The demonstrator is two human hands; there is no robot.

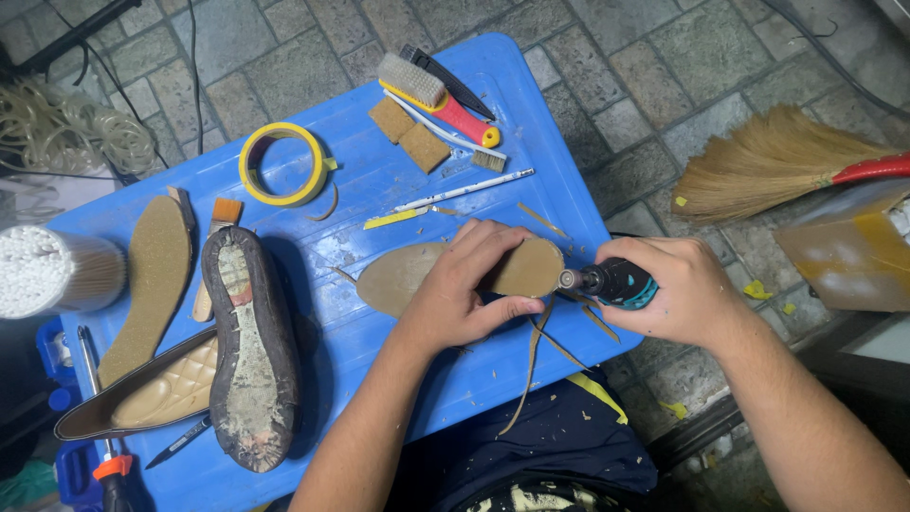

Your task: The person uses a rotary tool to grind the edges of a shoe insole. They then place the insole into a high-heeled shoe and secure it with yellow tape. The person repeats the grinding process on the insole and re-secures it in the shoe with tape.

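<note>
Your left hand (pixel 471 284) grips and half hides the tan sole (pixel 417 275); your right hand (pixel 678 289) clasps a rotary tool (pixel 607 282) (tip obscured). Blue board (pixel 531 104), centre frame, over stone paving (pixel 654 57).

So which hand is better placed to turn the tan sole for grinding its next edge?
Probably the left hand: it already grips the tan sole on the blue board, while the right hand is busy holding the rotary tool.

Our left hand (pixel 464 289) lies palm down, fingers (pixel 493 248) curled in a grip; our right hand (pixel 678 289) is fisted tight, both forearms bare.
</note>
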